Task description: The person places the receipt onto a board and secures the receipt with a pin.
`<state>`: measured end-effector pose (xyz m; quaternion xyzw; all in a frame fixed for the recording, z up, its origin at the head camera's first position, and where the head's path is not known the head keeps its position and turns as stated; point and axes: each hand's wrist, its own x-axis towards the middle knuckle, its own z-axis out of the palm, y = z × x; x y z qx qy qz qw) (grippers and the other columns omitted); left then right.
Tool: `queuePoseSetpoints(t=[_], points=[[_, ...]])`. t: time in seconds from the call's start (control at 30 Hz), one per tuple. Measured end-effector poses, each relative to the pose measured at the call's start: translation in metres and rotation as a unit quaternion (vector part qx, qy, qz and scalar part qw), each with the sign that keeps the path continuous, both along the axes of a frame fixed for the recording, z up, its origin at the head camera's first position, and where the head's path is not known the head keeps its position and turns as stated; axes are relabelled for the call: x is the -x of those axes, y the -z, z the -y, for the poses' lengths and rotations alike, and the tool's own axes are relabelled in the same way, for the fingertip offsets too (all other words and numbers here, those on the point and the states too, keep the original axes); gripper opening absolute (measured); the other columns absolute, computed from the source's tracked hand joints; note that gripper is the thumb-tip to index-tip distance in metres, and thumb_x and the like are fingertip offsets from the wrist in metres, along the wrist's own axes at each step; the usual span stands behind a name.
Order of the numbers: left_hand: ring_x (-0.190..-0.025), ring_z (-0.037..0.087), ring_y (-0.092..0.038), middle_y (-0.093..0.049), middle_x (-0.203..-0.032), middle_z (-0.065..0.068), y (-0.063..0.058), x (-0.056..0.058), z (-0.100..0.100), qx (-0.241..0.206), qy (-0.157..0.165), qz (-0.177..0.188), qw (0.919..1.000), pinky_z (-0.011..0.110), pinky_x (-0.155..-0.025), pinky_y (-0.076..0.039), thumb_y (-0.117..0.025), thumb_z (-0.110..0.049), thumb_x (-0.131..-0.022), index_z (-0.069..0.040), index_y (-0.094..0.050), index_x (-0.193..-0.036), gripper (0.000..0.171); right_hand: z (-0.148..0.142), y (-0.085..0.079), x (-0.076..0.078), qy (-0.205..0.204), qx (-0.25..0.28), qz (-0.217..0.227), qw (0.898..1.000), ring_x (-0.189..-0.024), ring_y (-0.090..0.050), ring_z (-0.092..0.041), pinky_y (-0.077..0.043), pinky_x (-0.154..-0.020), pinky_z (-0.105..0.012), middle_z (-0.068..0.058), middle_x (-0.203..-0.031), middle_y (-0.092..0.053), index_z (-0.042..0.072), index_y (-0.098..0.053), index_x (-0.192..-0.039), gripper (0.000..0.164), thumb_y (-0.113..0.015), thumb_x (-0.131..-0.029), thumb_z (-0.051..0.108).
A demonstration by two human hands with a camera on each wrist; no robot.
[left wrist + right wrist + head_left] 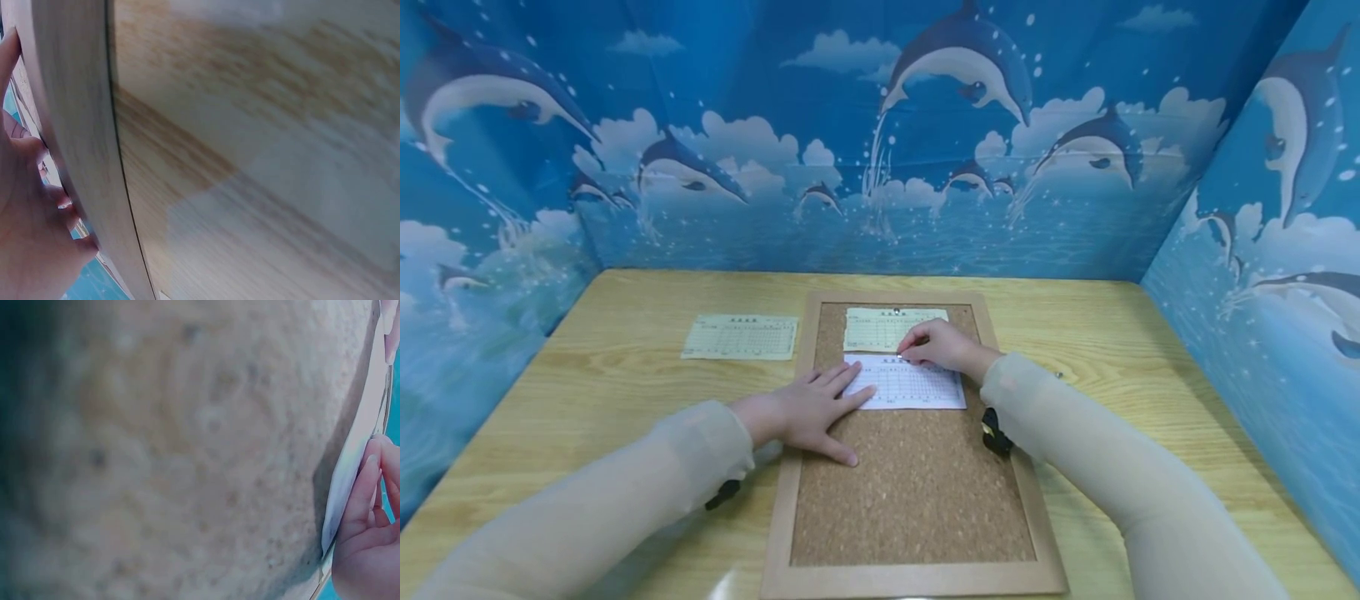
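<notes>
Corkboard bears a white form, its small print unreadable.

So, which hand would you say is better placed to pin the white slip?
Probably the right hand: it pinches a pin at the top edge of the white slip, while the left hand lies spread on the slip and corkboard.

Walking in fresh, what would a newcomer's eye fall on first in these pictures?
Probably the bright blue backdrop with leaping dolphins, rising behind the table and along its sides. Next, the framed corkboard on the table, where the person's left hand lies spread across the left edge of a white paper, while the right hand pinches a small shiny pin at that paper's top edge.
</notes>
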<state>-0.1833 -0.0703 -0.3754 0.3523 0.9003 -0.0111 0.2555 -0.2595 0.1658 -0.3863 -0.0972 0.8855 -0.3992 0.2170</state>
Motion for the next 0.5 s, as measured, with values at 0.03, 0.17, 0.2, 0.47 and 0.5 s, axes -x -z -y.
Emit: queuePoseSetpoints(t=[0.03,0.17,0.2,0.47,0.5], points=[[-0.141,0.024,0.01,0.012,-0.155,0.007,0.0001,-0.0001,-0.0001,0.001,0.0,0.001,1.0,0.049,-0.11,-0.006,-0.043,-0.082,-0.071,-0.031,-0.007,-0.15,0.102,-0.0002,0.0004,0.0002,-0.002,0.0,0.0,1.0,-0.064,-0.053,-0.015,-0.045,-0.06,-0.027,-0.005,-0.08,-0.064,0.009,-0.071,-0.094,0.01,-0.063,-0.09,0.012],[-0.141,0.023,0.009,0.012,-0.155,0.006,0.0002,-0.0005,-0.0004,0.003,-0.001,0.003,1.0,0.049,-0.111,-0.006,-0.043,-0.083,-0.07,-0.031,-0.007,-0.15,0.102,-0.0005,0.0008,0.0007,-0.003,0.001,0.001,1.0,-0.065,-0.053,-0.015,-0.046,-0.06,-0.027,-0.005,-0.081,-0.064,0.009,-0.071,-0.094,0.01,-0.063,-0.09,0.013],[-0.141,0.023,0.009,0.012,-0.155,0.006,0.0,-0.0005,-0.0005,0.003,-0.001,0.003,1.0,0.049,-0.111,-0.006,-0.043,-0.083,-0.07,-0.031,-0.007,-0.15,0.102,-0.0006,0.0004,0.0007,-0.003,0.001,0.001,1.0,-0.065,-0.054,-0.015,-0.046,-0.06,-0.027,-0.005,-0.081,-0.064,0.009,-0.071,-0.094,0.01,-0.063,-0.09,0.013],[-0.141,0.024,0.009,0.012,-0.155,0.007,-0.001,0.0002,-0.0007,0.003,0.0,0.002,1.0,0.049,-0.111,-0.006,-0.043,-0.083,-0.07,-0.031,-0.006,-0.15,0.102,-0.001,-0.0012,0.0006,-0.005,0.0,-0.001,1.0,-0.066,-0.054,-0.016,-0.046,-0.061,-0.028,-0.005,-0.082,-0.064,0.009,-0.071,-0.094,0.01,-0.062,-0.09,0.012],[-0.141,0.024,0.009,0.012,-0.155,0.007,-0.001,0.0002,-0.0006,0.003,0.0,0.003,1.0,0.049,-0.111,-0.006,-0.043,-0.083,-0.07,-0.031,-0.006,-0.15,0.102,-0.001,-0.001,0.0002,-0.007,0.001,0.0,1.0,-0.066,-0.054,-0.016,-0.046,-0.061,-0.028,-0.005,-0.082,-0.064,0.009,-0.071,-0.094,0.01,-0.062,-0.09,0.012]])
